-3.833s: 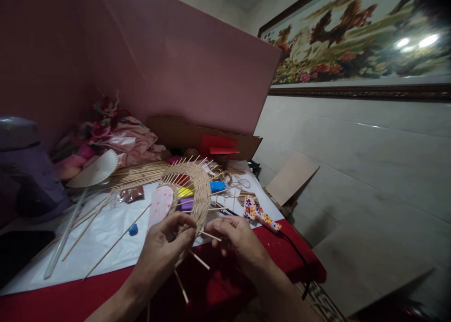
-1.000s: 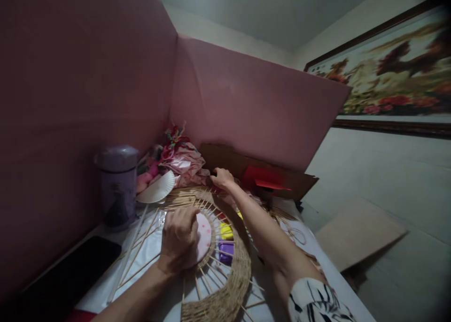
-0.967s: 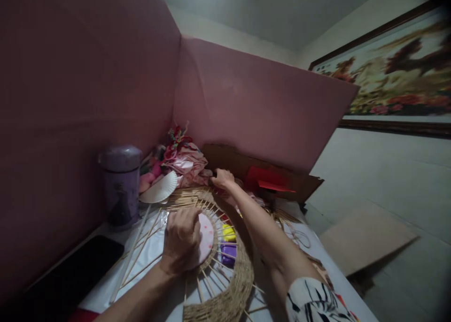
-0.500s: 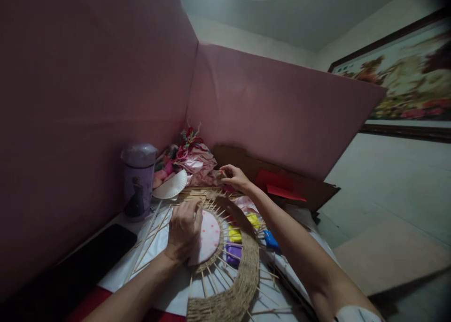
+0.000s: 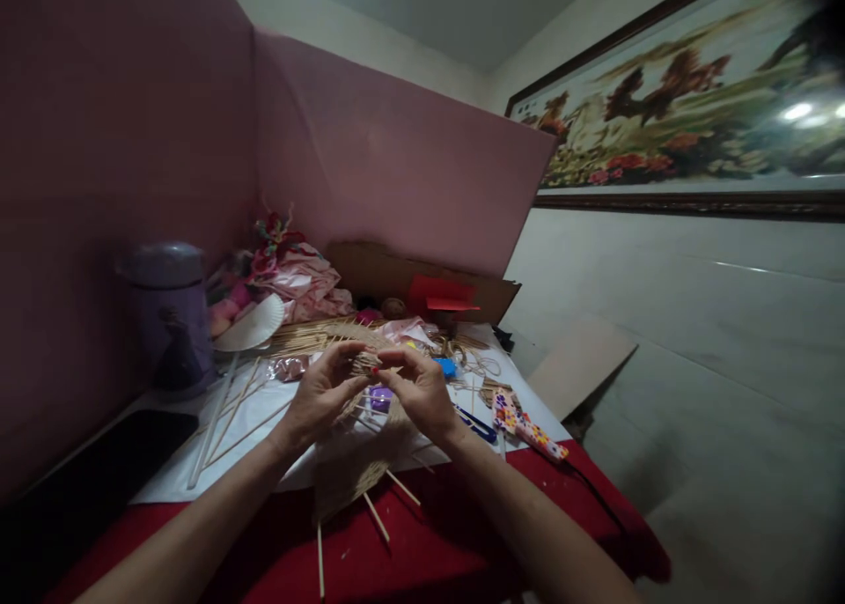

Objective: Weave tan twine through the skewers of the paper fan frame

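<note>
My left hand (image 5: 321,391) and my right hand (image 5: 422,393) meet above the table, fingers closed round a small bundle of twine (image 5: 363,364). A tiny red bit shows on the bundle near my right fingertips. Beneath my hands lies a curved woven twine piece (image 5: 353,483) with thin wooden sticks poking out toward me. My hands and arms hide much of it. A purple packet (image 5: 380,399) shows through the gap between the sticks.
A lilac jug (image 5: 175,322) and a black slab (image 5: 125,450) stand at left. Loose sticks (image 5: 231,410) and a folded white paper plate (image 5: 254,324) lie nearby. Blue scissors (image 5: 476,423) and a flower-patterned tool with a cord (image 5: 528,428) are at right, on red cloth (image 5: 462,525).
My left hand has left the round dotted fabric and joined my right hand at the bundle. My right hand has come back nearer. The view has swung right.
</note>
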Demonstrator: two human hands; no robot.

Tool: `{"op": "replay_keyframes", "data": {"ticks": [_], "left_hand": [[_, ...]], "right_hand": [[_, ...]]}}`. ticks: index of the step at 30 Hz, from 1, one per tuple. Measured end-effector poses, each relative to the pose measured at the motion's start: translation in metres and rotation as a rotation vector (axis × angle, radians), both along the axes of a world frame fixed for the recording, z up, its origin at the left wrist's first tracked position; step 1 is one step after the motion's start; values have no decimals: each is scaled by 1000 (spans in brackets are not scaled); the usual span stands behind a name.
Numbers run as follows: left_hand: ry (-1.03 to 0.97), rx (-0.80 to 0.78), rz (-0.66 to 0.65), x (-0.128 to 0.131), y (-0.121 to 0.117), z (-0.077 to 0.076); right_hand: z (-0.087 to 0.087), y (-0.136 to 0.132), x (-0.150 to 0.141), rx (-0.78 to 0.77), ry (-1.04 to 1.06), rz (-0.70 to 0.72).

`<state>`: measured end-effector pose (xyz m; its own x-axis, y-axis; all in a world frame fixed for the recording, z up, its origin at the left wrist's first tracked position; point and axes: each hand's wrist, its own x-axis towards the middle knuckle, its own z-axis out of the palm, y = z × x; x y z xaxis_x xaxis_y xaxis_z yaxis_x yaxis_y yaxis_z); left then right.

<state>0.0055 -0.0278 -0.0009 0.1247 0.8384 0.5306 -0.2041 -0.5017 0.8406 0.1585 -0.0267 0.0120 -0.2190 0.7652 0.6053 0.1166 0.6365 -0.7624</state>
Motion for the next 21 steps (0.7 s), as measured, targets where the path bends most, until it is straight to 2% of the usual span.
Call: {"op": "replay_keyframes", "data": {"ticks": [3, 5, 9, 12, 17, 21], "left_hand": [[75, 35, 23, 0, 2, -1], [102, 34, 39, 0, 3, -1], [24, 48, -7, 1, 6, -3], [78, 69, -21, 1, 7, -7], [208, 95, 47, 1, 7, -10], [209, 46, 8, 1, 7, -9]], "right_hand": [[-12, 3, 2, 62, 51, -109], [-16, 5, 2, 97, 55, -130], [-16, 4, 3, -20, 179, -30], [-15, 2, 4, -112, 226, 30], [-19, 6, 9, -43, 82, -64], [-20, 14, 15, -158, 236, -24]]}}
